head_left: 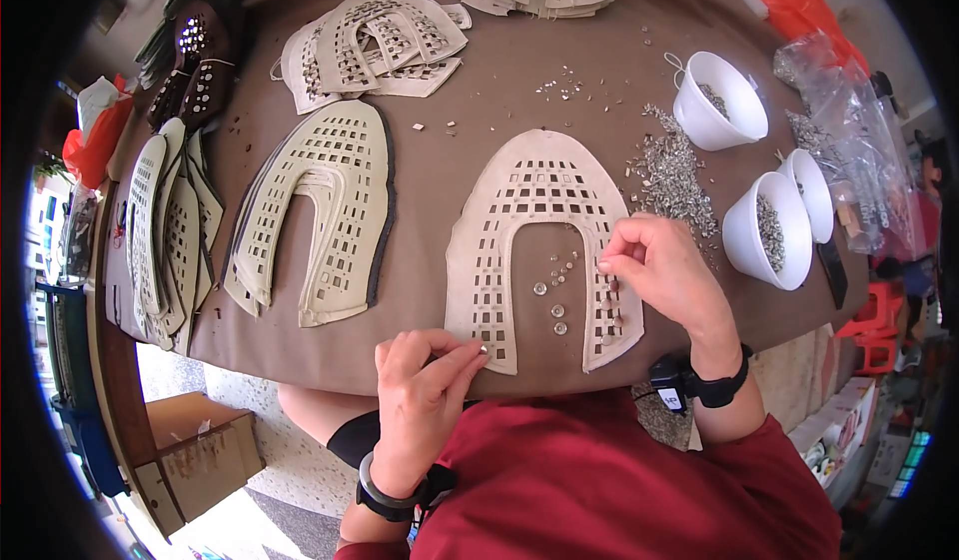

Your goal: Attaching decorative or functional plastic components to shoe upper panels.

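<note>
A beige, arch-shaped leather shoe upper (544,150) with rows of rectangular holes lies flat in front of me. My left hand (420,375) is closed in a pinch at the bottom of its left leg, with a small shiny piece (484,350) at the fingertips. Over the upper's right leg, my right hand (659,270) pinches thumb and finger together; what they hold, if anything, is hidden. Several small brownish round pieces (613,310) sit on that leg below my fingers. Between the two legs lie several clear or silvery round studs (557,310).
More perforated uppers lie in stacks to the left (350,150) and far back (375,40). Loose small silvery pieces (671,170) spread at right, beside white cups (719,135) tipped on their sides. Plastic bags (849,110) line the right edge of the brown-covered table (430,180).
</note>
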`<move>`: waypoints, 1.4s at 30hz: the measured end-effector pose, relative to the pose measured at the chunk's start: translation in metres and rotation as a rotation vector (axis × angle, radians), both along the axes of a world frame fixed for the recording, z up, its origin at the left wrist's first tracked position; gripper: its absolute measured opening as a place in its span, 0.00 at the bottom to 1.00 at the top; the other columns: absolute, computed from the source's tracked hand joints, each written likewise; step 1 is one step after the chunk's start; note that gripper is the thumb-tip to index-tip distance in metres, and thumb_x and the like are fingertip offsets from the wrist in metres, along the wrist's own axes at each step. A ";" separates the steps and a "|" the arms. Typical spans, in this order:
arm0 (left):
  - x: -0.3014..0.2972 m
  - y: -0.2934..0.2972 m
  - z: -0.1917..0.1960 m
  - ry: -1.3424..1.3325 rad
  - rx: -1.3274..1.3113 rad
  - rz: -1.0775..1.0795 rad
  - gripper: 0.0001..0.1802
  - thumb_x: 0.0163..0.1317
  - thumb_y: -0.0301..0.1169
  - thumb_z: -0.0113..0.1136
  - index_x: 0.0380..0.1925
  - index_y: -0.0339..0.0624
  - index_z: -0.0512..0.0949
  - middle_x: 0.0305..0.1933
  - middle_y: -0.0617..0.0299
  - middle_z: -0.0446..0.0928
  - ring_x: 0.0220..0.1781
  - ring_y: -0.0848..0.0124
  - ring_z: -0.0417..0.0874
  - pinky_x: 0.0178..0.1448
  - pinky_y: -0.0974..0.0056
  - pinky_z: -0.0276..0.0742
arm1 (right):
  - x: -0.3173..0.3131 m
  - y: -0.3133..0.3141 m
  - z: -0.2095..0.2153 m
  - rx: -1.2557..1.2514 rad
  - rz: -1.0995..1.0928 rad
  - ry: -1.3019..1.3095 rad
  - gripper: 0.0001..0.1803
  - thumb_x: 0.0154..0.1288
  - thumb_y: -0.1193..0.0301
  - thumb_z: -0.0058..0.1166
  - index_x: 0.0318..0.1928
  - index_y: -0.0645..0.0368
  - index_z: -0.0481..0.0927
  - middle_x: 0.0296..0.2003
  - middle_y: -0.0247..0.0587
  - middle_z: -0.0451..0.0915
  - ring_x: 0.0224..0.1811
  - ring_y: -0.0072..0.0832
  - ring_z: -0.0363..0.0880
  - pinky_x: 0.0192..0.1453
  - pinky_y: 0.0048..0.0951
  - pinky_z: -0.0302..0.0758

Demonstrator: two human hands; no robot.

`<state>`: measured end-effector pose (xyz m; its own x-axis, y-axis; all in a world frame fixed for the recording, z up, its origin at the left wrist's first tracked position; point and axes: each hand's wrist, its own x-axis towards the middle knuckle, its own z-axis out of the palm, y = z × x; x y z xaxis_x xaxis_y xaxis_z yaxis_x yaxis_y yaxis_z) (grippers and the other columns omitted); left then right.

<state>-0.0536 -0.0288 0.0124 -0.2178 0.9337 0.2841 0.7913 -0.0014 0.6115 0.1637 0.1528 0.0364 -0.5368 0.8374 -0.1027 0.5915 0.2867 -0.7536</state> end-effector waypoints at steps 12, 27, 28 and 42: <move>0.007 0.007 0.001 0.075 0.015 -0.064 0.10 0.52 0.27 0.74 0.36 0.44 0.88 0.31 0.68 0.77 0.34 0.68 0.75 0.43 0.61 0.64 | 0.004 -0.013 -0.002 -0.165 -0.176 0.215 0.02 0.61 0.80 0.63 0.33 0.66 0.84 0.29 0.35 0.84 0.28 0.16 0.80 0.34 0.20 0.75; 0.007 0.006 0.001 0.076 0.009 -0.116 0.10 0.52 0.25 0.72 0.36 0.44 0.88 0.33 0.67 0.79 0.36 0.67 0.76 0.43 0.61 0.65 | 0.008 -0.025 0.009 0.154 -0.100 0.186 0.04 0.60 0.78 0.65 0.35 0.65 0.85 0.30 0.41 0.83 0.28 0.26 0.81 0.33 0.27 0.76; 0.008 0.006 0.001 0.065 0.009 -0.110 0.09 0.52 0.25 0.72 0.36 0.43 0.88 0.33 0.66 0.79 0.37 0.67 0.76 0.43 0.61 0.66 | 0.007 -0.027 0.010 0.155 -0.098 0.186 0.04 0.60 0.78 0.65 0.35 0.65 0.85 0.30 0.41 0.83 0.28 0.26 0.81 0.33 0.27 0.76; 0.021 -0.002 0.007 0.528 -0.051 -0.196 0.17 0.57 0.27 0.65 0.47 0.33 0.80 0.42 0.62 0.75 0.43 0.65 0.75 0.44 0.60 0.70 | -0.010 -0.059 0.007 0.188 0.183 0.062 0.06 0.55 0.72 0.68 0.32 0.60 0.84 0.29 0.40 0.80 0.32 0.40 0.82 0.37 0.38 0.77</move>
<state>-0.0322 -0.0310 0.0195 0.1207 0.9577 0.2614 0.9777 -0.1602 0.1358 0.1537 0.0942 0.0436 -0.6815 0.7271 0.0830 0.4714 0.5229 -0.7102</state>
